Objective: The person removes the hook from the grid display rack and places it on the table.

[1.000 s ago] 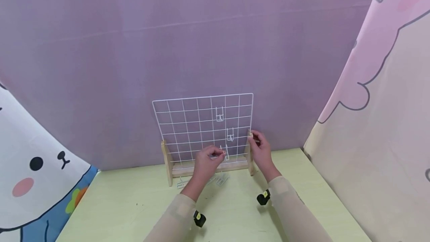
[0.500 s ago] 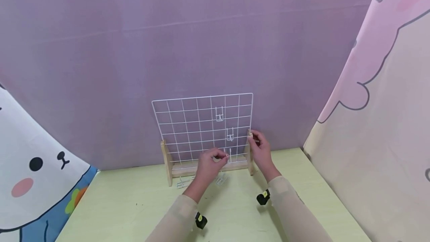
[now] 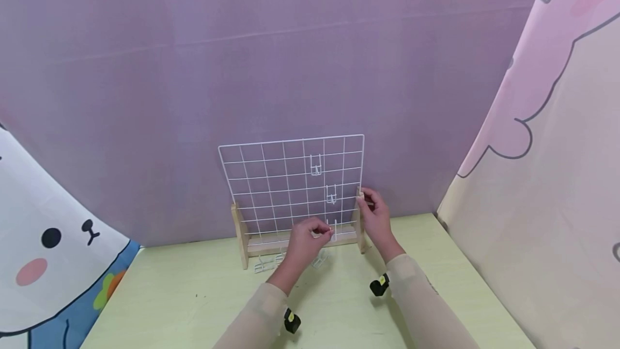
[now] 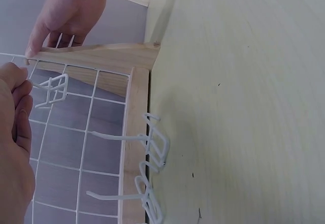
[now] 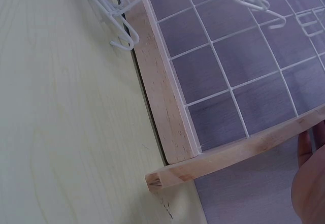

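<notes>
The left hand [image 3: 305, 241] pinches a white wire hook [image 3: 332, 229] against the grid panel's [image 3: 263, 187] lower right, while the right hand [image 3: 375, 214] grips the right wooden post [image 3: 360, 228].

The left hand [image 3: 304, 241] has slid rightward and a little down along the grid [image 3: 271, 187] — its fingertips [image 3: 325, 229] now sit nearer the right post [image 3: 360, 230]. The hook [image 3: 332, 229] pinched at those fingertips has gone from just free of the wires to against the lowest row — close beside the fingers.
</notes>
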Available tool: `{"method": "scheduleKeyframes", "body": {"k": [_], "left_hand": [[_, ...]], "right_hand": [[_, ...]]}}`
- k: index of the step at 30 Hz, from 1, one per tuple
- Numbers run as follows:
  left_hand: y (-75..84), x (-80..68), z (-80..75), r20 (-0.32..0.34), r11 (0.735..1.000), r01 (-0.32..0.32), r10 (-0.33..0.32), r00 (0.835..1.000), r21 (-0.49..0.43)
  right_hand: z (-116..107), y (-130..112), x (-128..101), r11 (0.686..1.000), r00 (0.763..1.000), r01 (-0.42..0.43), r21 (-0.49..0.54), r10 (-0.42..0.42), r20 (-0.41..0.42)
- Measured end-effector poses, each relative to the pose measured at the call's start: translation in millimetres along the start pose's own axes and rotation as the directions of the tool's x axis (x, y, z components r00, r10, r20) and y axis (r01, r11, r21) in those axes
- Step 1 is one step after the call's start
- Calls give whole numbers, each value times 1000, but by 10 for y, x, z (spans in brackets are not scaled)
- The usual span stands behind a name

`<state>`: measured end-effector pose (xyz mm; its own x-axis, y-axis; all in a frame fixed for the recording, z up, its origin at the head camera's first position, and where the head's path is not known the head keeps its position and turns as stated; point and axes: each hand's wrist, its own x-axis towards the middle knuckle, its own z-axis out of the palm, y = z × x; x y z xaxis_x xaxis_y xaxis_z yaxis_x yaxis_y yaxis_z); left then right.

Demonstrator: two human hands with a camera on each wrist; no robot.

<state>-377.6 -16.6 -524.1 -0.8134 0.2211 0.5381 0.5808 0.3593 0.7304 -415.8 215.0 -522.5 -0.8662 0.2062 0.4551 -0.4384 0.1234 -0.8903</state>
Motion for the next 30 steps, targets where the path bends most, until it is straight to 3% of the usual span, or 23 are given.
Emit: {"method": "scheduleKeyframes", "body": {"k": [4,10,30], "left_hand": [[-10,-7,27,12,1000,5,-5,1000,-4],[-55,-9,72,17,1000,-6,6,1000,-1],[-124,-52,152,95,998,60,-62,994,16]], "right_hand": [[-11,-11,6,1000,1000,-28,-1,28,3],[-25,62,8,1000,1000,4,-4,-4,2],[-7,68,2,1000,1000,23,-13,-23,-1]]}}
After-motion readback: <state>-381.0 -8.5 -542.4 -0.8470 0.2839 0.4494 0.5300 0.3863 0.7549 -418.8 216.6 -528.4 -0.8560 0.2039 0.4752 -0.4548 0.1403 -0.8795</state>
